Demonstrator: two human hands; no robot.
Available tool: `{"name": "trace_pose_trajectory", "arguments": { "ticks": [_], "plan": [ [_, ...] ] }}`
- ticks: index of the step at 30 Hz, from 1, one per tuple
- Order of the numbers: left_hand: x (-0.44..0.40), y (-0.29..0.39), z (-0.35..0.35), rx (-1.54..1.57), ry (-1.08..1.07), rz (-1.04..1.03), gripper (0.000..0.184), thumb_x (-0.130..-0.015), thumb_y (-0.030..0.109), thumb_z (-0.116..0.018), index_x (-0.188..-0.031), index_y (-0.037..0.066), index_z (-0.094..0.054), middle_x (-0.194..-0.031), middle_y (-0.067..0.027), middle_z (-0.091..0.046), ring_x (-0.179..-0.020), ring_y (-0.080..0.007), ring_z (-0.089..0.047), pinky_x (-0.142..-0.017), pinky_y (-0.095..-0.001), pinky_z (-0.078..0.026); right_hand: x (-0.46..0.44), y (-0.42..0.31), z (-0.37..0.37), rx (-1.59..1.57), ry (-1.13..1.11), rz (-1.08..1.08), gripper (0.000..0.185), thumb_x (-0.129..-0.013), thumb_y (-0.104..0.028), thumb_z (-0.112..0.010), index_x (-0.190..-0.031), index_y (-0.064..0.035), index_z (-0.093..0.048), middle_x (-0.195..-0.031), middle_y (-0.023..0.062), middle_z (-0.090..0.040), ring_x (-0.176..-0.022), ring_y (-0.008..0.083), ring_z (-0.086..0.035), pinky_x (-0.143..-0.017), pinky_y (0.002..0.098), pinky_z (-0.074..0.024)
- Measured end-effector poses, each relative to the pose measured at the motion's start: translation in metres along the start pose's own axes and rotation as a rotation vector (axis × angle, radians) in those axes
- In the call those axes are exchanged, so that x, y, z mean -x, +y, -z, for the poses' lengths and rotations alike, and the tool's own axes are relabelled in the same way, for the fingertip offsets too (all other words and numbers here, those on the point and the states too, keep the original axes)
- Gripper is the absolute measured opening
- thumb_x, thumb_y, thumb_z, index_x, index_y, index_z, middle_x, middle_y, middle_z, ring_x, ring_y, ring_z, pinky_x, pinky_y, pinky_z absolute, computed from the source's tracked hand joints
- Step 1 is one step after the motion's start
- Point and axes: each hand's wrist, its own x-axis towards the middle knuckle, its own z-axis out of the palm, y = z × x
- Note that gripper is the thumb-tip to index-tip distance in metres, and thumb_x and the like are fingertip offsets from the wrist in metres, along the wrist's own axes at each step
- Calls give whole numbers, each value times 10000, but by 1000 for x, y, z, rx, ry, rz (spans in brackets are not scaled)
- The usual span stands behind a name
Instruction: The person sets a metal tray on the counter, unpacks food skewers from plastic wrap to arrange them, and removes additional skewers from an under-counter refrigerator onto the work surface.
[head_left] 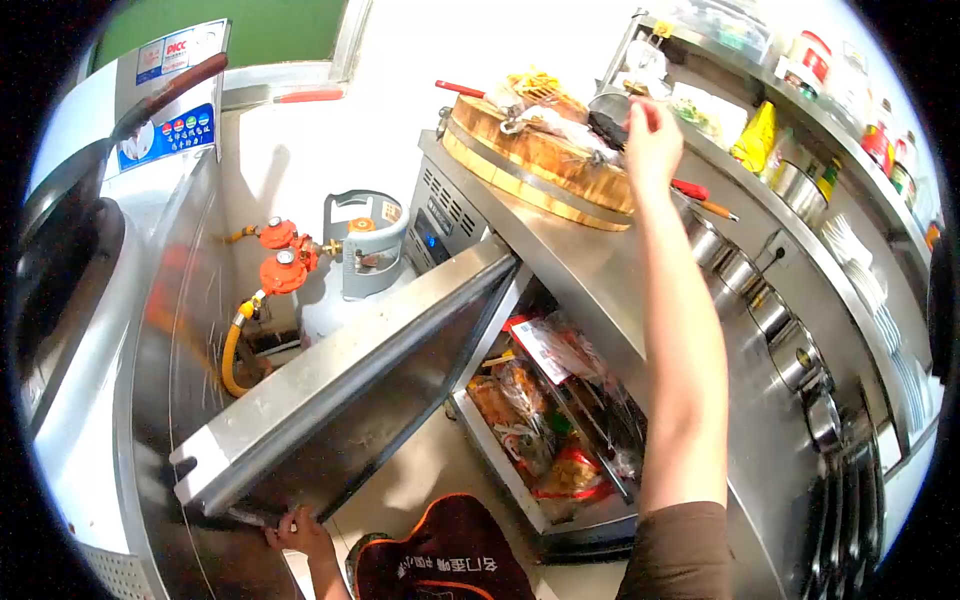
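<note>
Fridge door (pixel 345 355) below the chopping block (pixel 520 150): steady its edge with curled left hand (pixel 302 532); right hand (pixel 652 142) bunched, contents unclear.

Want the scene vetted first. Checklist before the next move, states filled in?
1. Cabinet door swung open: ok.
2. Left hand at the door's near end: ok.
3. Food packages visible inside the opening: ok.
4. Chopping board free of items: not ok, a plastic bag and other things lie on it.
5. Right hand not holding anything: cannot tell, fingertips unclear.
</note>
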Motion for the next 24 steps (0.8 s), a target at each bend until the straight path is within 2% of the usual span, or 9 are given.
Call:
{"name": "trace_pose_trajectory", "arguments": {
  "ticks": [5, 8, 9, 11, 13, 17, 19, 21, 24],
  "plan": [
    [-36, 47, 34, -92, 67, 136, 222, -745, 18, -477, -844, 153, -622, -956, -34, -436, -1010, -223, -364, -960, -456, -194, -65, -1, -5, -320, 13, -11, 179, -855, -153, -512, -946, -24, -596, -785, 11, -567, -596, 64, -486, -559, 190, -392],
    [-43, 69, 52, -87, -73, 262, 277, -728, -11, -424, -915, 106, -592, -1001, -79, -448, -1097, -282, -341, -987, -515, -196, -92, 2, 14, -733, -151, -401, 217, -865, -231, -467, -947, -45, -542, -691, -10, -445, -491, 58, -343, -435, 186, -284],
    [-53, 78, 60, -85, -106, 310, 303, -717, -20, -409, -945, 88, -577, -1024, -101, -452, -1127, -305, -326, -995, -538, -191, -96, 7, 21, -732, -150, -410, 217, -865, -231, -467, -947, -45, -542, -691, -10, -445, -491, 58, -343, -435, 186, -284],
    [-64, 89, 79, -61, -200, 320, 352, -683, -29, -398, -994, 56, -541, -1066, -137, -448, -1178, -353, -276, -998, -567, -184, -100, 23, 35, -1444, -613, -738, 162, -848, -186, -453, -911, -47, -507, -671, 0, -419, -472, 70, -318, -405, 202, -269],
    [-71, 103, 92, -90, -312, 450, 380, -656, -32, -403, -1011, 32, -522, -1079, -137, -442, -1202, -377, -246, -996, -561, -193, -90, 9, 46, -1644, -568, -875, 130, -832, -157, -441, -895, -52, -485, -664, 9, -406, -455, 77, -296, -394, 207, -266],
    [-50, 104, 112, -94, -369, 456, 459, -593, -49, -429, -1043, 21, -491, -1104, -140, -492, -1181, -381, -300, -1013, -511, -213, -88, -14, 73, -1873, -453, -1060, 93, -828, -171, -438, -853, -82, -420, -660, -5, -397, -438, 80, -290, -386, 212, -255],
    [-63, 113, 140, -96, -537, 475, 485, -562, -26, -473, -1044, 18, -504, -1072, -133, -542, -1114, -362, -388, -1019, -477, -237, -97, -19, 87, -2079, -477, -1078, 89, -829, -175, -427, -811, -95, -394, -648, -18, -377, -421, 76, -264, -385, 217, -237],
    [-64, 114, 162, -139, -705, 484, 458, -561, -3, -495, -1017, 23, -534, -1059, -155, -543, -1103, -370, -397, -998, -456, -269, -105, -25, 100, -2169, -306, -1154, 128, -831, -218, -382, -813, -92, -396, -630, 2, -368, -396, 86, -273, -373, 233, -220],
    [-99, 137, 204, -195, -1021, 652, 430, -610, 141, -587, -1010, -15, -565, -1136, -212, -496, -1112, -353, -404, -940, -380, -337, -132, -40, 116, -2295, -238, -1160, 139, -836, -219, -383, -811, -82, -388, -631, 11, -355, -392, 86, -265, -374, 230, -208]
  ]
}}
